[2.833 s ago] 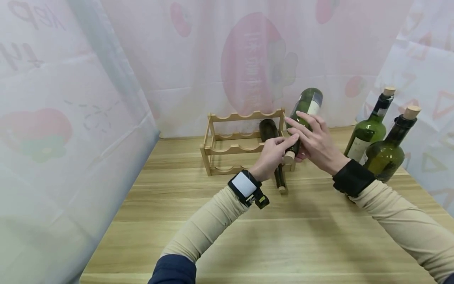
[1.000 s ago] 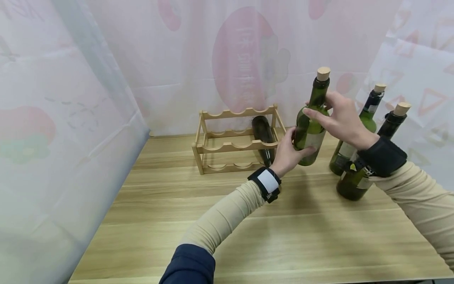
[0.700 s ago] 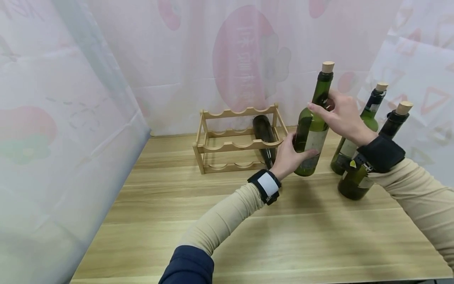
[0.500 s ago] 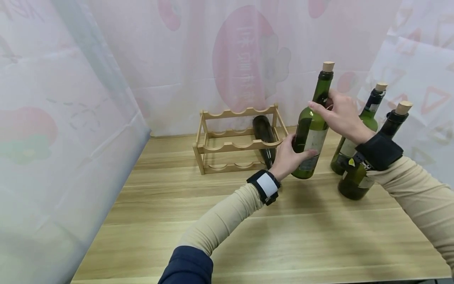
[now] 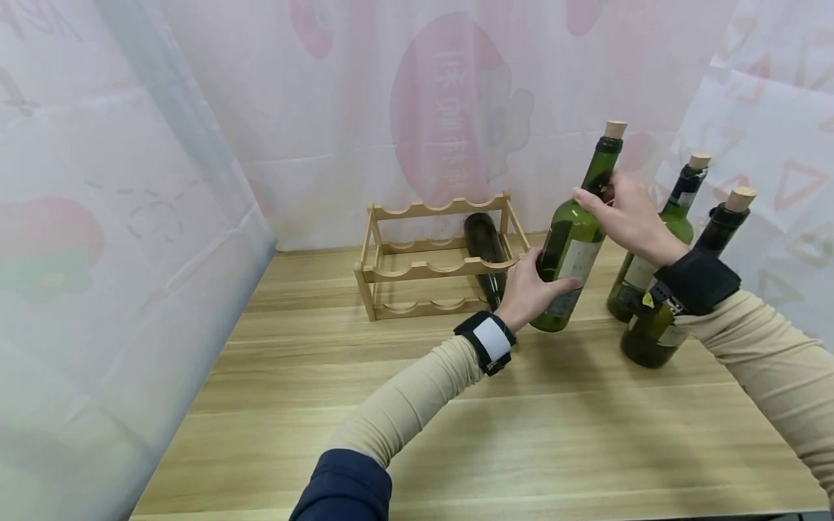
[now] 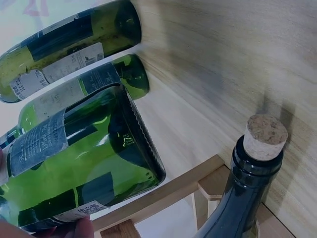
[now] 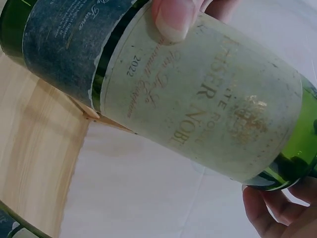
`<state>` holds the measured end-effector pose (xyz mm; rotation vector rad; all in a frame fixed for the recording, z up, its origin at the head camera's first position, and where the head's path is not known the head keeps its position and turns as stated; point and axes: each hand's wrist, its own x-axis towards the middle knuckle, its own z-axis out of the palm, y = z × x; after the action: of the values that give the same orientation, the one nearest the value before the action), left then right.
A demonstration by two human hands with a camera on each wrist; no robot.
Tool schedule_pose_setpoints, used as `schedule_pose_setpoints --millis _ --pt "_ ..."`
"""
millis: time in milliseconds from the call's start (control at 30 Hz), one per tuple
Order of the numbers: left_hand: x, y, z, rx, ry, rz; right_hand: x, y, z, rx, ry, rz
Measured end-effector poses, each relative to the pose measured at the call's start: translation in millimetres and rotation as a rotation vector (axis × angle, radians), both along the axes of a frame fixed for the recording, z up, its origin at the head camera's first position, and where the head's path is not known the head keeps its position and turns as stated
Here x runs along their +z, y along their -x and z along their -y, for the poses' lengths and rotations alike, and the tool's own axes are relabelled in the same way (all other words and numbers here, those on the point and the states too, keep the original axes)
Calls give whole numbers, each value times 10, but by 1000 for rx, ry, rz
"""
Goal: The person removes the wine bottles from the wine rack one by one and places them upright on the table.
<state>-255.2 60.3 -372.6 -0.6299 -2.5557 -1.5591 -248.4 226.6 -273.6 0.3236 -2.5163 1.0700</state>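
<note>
A green corked wine bottle (image 5: 582, 253) is held in both hands, tilted with its cork up and leaning right. My left hand (image 5: 531, 289) grips the lower body, thumb across the label. My right hand (image 5: 630, 217) holds it at the neck and shoulder; some of its fingers are hidden behind the glass. The left wrist view shows the held bottle's base (image 6: 141, 144), seemingly off the table. Just left is a wooden wine rack (image 5: 430, 271), where a dark bottle (image 5: 482, 239) lies in the lower tier at the right end, its corked neck (image 6: 242, 183) toward me.
Two more corked green bottles stand on the table at the right, one behind (image 5: 677, 228) and one in front (image 5: 651, 344), partly covered by my right wrist. Printed curtains (image 5: 313, 181) hang behind and at the sides of the wooden table (image 5: 293, 405).
The held bottle has turned from cork-down over the rack's right end to cork-up beside it, with both hands regrasped. Over the last half second its top leaned slightly right.
</note>
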Motion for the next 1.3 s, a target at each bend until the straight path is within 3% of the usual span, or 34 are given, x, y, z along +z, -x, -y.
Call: schedule_pose_setpoints --millis 833,1300 --pt "-69 81 -211 -39 3 -4 -19 11 -166 -28 -38 61" --pt "-119 159 -356 -40 6 15 -28 26 -247 -56 -76 35"
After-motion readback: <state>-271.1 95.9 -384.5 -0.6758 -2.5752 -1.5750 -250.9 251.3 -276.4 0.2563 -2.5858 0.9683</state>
